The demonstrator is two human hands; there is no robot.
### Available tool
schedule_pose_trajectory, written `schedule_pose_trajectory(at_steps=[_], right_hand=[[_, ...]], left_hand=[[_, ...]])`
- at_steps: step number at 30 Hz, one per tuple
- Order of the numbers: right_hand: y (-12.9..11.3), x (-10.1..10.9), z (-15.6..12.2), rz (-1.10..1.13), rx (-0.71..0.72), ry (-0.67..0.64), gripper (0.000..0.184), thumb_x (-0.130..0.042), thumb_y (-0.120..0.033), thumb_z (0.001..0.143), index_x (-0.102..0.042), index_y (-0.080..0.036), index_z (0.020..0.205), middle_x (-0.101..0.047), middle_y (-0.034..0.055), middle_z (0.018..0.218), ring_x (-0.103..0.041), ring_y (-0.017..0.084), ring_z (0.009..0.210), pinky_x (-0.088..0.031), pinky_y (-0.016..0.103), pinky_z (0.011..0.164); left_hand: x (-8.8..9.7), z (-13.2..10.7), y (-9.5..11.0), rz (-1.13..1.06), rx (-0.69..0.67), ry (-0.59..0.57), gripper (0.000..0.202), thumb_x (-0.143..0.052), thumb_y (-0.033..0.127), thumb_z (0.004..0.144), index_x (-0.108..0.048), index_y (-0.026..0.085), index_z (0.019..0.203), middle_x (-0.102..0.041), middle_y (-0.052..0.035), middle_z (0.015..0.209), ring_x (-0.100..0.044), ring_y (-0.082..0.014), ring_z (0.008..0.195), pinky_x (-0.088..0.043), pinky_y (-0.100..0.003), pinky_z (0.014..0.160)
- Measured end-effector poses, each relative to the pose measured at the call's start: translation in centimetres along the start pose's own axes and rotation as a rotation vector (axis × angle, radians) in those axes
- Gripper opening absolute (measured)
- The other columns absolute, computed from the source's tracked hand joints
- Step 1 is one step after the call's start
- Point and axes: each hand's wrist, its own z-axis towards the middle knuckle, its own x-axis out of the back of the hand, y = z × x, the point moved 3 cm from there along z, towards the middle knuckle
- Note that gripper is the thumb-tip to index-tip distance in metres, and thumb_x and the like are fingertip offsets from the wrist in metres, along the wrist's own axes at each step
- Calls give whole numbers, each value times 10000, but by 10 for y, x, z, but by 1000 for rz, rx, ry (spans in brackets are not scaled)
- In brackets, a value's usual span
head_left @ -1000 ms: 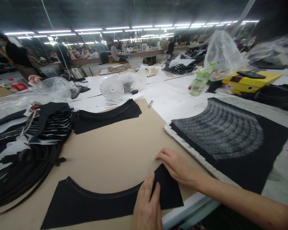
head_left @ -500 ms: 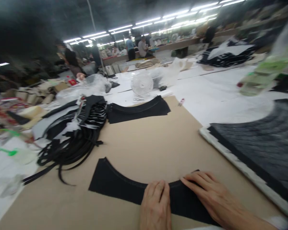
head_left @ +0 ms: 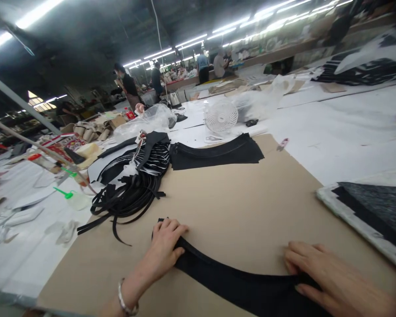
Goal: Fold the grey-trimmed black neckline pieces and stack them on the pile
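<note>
Half a second ago my left hand (head_left: 167,242) lay on the middle of the black cloth piece (head_left: 231,277); now it is at the left end, while my right hand (head_left: 320,268) is at the other. My view has also swung leftward.

I have the piece on the tan board (head_left: 244,211), directly in front of me. Its long axis slants from the left end, farther away, down to the right end, closer to my body. Its hollow, curved edge faces away from me, toward the middle of the board, and a narrow raised band follows that curve.

My left fingers bend over the left end, thumb by the curved edge; my right fingers and thumb sit either side of the cloth. I cannot tell whether either hand pinches it.

The cloth looks matte, dark and smooth. Beyond it lies a second black piece (head_left: 218,154), similarly curved, its long axis running mostly crosswise. To the left, narrow black strips (head_left: 135,193) coil in loose loops. To the right is a speckled grey panel (head_left: 376,207) with black borders, grainy beside the plain board.
</note>
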Motion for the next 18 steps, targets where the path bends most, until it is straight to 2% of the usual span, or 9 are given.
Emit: schedule_pose_trajectory(at_steps=[3, 5, 8, 11, 14, 18], right_hand=[[-3, 10, 9, 46, -41, -68, 113, -563, -201, 709, -585, -290, 775, -635, 42, 828, -617, 238, 772, -490, 361, 701], [3, 14, 14, 73, -37, -77, 100, -554, -219, 742, -583, -304, 785, -638, 56, 800, -621, 238, 745, -488, 340, 639], [17, 21, 26, 84, 12, -53, 135, -536, -205, 781, -595, -320, 818, -647, 57, 800, -625, 234, 741, -485, 333, 636], [30, 38, 51, 38, 59, 19, 171, -536, -165, 779, -604, -317, 817, -653, 24, 789, -622, 223, 740, -476, 325, 661], [38, 67, 90, -31, 106, 102, 204, -543, -129, 772, -616, -310, 831, -662, -6, 798, -625, 211, 775, -458, 304, 681], [44, 114, 158, -215, 106, 199, 202, -512, -96, 796, -621, -262, 838, -671, -4, 810, -631, 200, 806, -429, 310, 758]], left_hand=[[6, 9, 6, 22, -74, -49, 227, -643, 145, 688, -611, 258, 882, -560, -6, 1090, -463, -225, 1085, -306, -415, 974], [7, 13, 7, -12, -99, -94, 181, -642, 127, 664, -569, 227, 796, -551, 2, 1086, -458, -208, 1095, -257, -406, 1027], [9, 21, 2, -72, -90, -188, 218, -612, 114, 666, -562, 235, 840, -586, 29, 970, -512, -169, 1003, -156, -416, 1104], [20, 38, -8, -84, -77, -249, 267, -587, 122, 683, -607, 272, 903, -628, 59, 910, -548, -157, 963, -202, -386, 1092], [43, 74, -20, -39, -62, -218, 230, -595, 152, 669, -656, 280, 851, -669, 62, 908, -544, -193, 1028, -318, -344, 993], [82, 147, -37, 50, -60, -69, 209, -583, 159, 648, -674, 268, 801, -699, 58, 865, -577, -214, 983, -333, -372, 945]])
